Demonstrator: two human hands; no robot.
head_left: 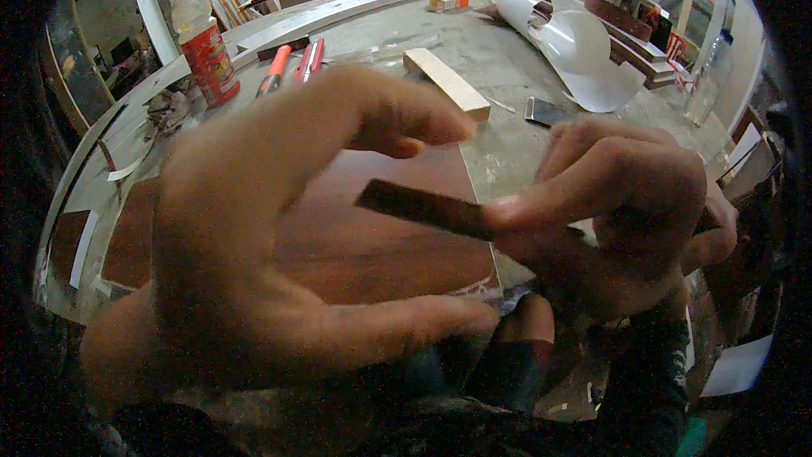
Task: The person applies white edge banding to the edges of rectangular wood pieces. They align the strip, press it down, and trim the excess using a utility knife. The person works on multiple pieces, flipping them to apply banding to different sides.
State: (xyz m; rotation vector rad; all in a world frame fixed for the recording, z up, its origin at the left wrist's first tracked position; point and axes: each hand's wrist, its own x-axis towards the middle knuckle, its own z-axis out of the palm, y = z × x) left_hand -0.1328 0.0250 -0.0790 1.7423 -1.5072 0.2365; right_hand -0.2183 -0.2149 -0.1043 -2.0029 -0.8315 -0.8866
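Observation:
Between the thumb and fingers of my right hand (622, 203), a short dark brown strip (419, 206) is pinched, its free end pointing left. My left hand (224, 228) is held up close to the camera, thumb and fingers spread in a wide C around the strip's free end without touching it. Below both hands lies a flat reddish-brown wood-grain sheet (381, 258) on the grey table (499, 152). Part of that sheet is hidden by my left hand. Both hands look slightly blurred.
Beyond the sheet lie a pale wood block (448, 85), a dark phone-like rectangle (545, 112), a red tool (309, 61) and an orange-and-black tool (274, 73). A red-labelled bottle (210, 59) stands far left. A curled white sheet (584, 46) and a clear bottle (709, 85) are at right.

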